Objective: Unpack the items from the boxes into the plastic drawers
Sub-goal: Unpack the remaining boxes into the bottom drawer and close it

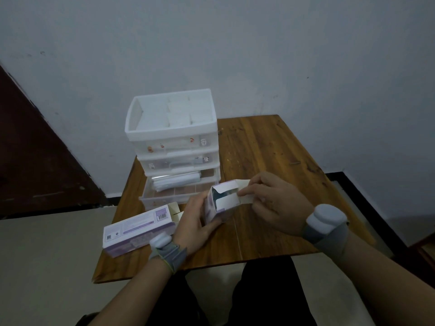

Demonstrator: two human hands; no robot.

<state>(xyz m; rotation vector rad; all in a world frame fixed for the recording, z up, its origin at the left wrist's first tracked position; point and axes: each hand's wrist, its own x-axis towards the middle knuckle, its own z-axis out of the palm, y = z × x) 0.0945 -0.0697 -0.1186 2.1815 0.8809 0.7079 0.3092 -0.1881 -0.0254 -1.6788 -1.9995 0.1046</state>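
My left hand grips a small purple-and-white box from below, its open end turned toward me. My right hand pinches the box's opened white flap on the right side. The inside of the box looks dark and I cannot tell what it holds. A second, longer purple box lies on the table's left edge with its end flaps open. The white plastic drawer unit stands at the table's back left; its bottom drawer is pulled out and holds clear packets, and its top tray holds white packets.
The small wooden table stands against a grey wall. A dark wooden door is at the left. Both wrists wear grey bands with white sensors. My dark-trousered legs are under the table's front edge.
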